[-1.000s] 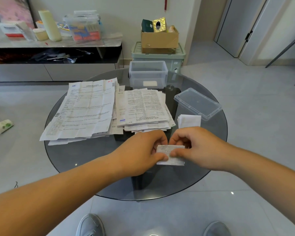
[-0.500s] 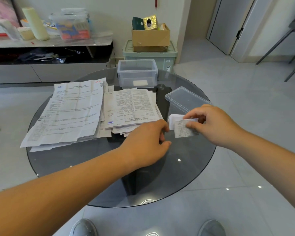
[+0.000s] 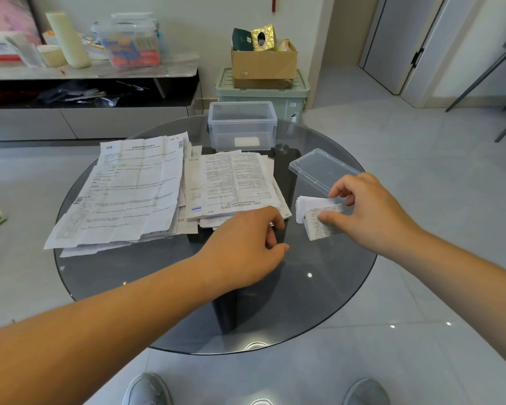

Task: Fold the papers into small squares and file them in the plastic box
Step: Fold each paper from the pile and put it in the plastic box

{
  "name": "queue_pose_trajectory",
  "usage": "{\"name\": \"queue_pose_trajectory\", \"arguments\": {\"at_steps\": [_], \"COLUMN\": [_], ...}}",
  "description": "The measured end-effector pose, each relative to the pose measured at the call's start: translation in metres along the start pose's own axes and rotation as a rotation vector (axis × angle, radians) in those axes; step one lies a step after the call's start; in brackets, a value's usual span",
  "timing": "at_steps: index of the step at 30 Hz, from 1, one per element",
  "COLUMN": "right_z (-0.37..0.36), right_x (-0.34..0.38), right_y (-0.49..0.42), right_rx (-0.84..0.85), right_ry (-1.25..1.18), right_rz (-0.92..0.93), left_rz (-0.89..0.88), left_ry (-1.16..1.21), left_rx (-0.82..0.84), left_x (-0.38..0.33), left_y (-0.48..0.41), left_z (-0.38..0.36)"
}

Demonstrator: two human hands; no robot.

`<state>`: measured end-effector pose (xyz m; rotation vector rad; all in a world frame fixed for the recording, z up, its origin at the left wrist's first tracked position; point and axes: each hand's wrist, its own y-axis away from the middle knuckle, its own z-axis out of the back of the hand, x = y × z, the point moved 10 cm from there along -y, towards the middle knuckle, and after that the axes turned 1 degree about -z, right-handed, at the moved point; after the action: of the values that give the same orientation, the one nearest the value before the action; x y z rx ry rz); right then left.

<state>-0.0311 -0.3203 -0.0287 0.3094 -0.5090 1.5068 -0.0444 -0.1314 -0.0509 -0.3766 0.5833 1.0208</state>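
Pinching folded paper (image 3: 322,226) beside lid (image 3: 316,171) edge, right hand (image 3: 371,213).

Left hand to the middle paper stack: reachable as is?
Probably yes. The left hand holds nothing and sits at the near edge of the middle paper stack, with nothing between them. The right hand is off to the side, pinching a folded paper.

Table (image 3: 319,302): big paper stack (image 3: 123,194) left, smaller stack (image 3: 231,182) beside it at centre, plastic box (image 3: 241,112) behind that with one folded square (image 3: 247,141) inside. Lid (image 3: 319,168) right, folded pile (image 3: 307,203) just before it, folded paper (image 3: 322,226) over pile in right hand (image 3: 371,211)
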Motion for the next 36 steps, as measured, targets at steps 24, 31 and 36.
{"name": "queue_pose_trajectory", "arguments": {"at_steps": [24, 31, 36], "right_z": [0.009, 0.018, 0.022], "right_x": [0.003, 0.014, 0.036], "right_y": [0.009, 0.013, 0.018], "right_rx": [0.016, -0.015, -0.081], "right_ry": [0.045, 0.004, 0.059], "right_rz": [-0.086, -0.047, 0.078], "left_rz": [0.035, 0.015, -0.052], "left_ry": [0.019, -0.11, -0.565], "left_rx": [-0.062, -0.175, -0.263], "left_x": [0.007, 0.011, 0.025], "left_y": [0.009, 0.01, 0.002], "left_z": [0.023, 0.055, 0.093]}}
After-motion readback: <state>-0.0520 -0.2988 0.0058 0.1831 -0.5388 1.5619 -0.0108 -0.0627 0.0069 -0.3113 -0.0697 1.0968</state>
